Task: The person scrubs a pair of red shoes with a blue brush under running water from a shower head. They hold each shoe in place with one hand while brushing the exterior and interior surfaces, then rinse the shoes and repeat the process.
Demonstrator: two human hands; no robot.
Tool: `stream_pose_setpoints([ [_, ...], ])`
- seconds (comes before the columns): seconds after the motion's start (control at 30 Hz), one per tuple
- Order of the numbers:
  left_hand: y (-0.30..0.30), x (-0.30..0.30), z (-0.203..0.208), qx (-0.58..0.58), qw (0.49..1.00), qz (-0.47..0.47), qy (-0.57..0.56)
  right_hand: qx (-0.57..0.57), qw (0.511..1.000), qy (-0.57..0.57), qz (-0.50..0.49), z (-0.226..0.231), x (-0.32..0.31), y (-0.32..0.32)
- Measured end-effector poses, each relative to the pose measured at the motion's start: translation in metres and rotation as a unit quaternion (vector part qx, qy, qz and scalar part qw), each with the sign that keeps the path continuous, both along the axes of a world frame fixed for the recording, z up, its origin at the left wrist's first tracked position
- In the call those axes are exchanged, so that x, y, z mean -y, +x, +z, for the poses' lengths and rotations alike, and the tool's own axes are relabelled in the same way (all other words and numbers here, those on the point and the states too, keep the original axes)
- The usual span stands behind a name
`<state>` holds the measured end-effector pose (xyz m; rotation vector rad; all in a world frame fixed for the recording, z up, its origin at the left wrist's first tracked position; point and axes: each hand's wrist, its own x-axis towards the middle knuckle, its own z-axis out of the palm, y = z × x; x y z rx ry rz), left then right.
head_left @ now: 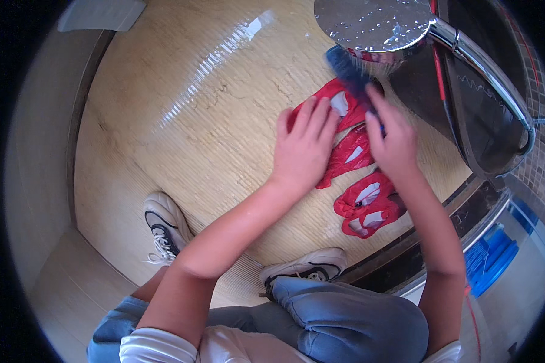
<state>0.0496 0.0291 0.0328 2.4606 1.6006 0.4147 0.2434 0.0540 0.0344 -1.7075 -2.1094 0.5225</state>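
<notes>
A red wet fabric piece with white patches lies on the floor; its exact kind I cannot make out. Flat on top of it rests my left hand, fingers stretched out and pressing it down. My right hand is closed round a dark blue brush, smeared by motion, whose far end reaches over the red piece. Between and below my hands are another red wet piece and a red bundle with white patches. The brush's bristles are hidden.
A chrome shower head on a curved arm hangs over the upper right, covered in drops. Beneath stretches the beige ribbed floor, wet and shiny. A dark ledge runs at right, beside a blue plastic object. My shoes stand below.
</notes>
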Motion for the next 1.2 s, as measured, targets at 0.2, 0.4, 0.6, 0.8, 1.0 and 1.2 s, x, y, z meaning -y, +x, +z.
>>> stream_pose_setpoints([
  [0.2, -0.009, 0.004, -0.020, -0.045, 0.999, 0.021, -0.002, 0.089, 0.996, 0.028, -0.010, -0.007, 0.001, 0.017],
  [0.4, -0.012, 0.005, -0.022, -0.049, 0.998, 0.046, 0.003, 0.085, 0.996, -0.019, 0.021, 0.008, 0.023, -0.005],
  [0.6, -0.013, 0.004, -0.021, -0.043, 0.997, 0.052, 0.023, 0.054, 0.996, 0.052, -0.046, -0.005, 0.010, 0.028],
  [0.8, -0.011, 0.005, -0.025, -0.037, 0.998, 0.054, 0.019, 0.096, 0.995, -0.004, 0.025, 0.003, 0.036, 0.014],
  [1.0, -0.014, 0.004, -0.024, -0.041, 0.997, 0.057, 0.020, 0.032, 0.999, 0.023, -0.012, -0.003, 0.034, 0.012],
  [1.2, -0.015, 0.002, -0.025, -0.034, 0.998, 0.050, 0.023, 0.066, 0.997, -0.010, -0.029, 0.000, 0.029, 0.029],
])
